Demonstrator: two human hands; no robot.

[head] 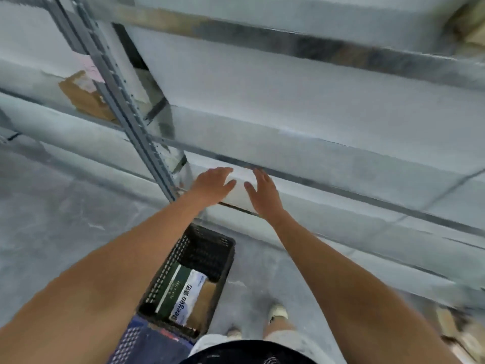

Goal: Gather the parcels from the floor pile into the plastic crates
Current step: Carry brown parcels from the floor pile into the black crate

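Hands [214, 183] [263, 191] flank white parcel [240, 191] above crate [207, 248].

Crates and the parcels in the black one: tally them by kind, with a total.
Crates: 2, one black, one blue
Parcels in the black crate: 3, green, white, brown
Total: 5

A crate [199, 258] stands on the floor [52, 219] near the person, with boxes [183, 295] inside. Beyond it runs a shelf [341, 143]. Both hands, left [212, 183] and right [262, 190], reach side by side over a parcel [240, 193] on the shelf. A second crate [141, 342] sits nearer, touching the first.
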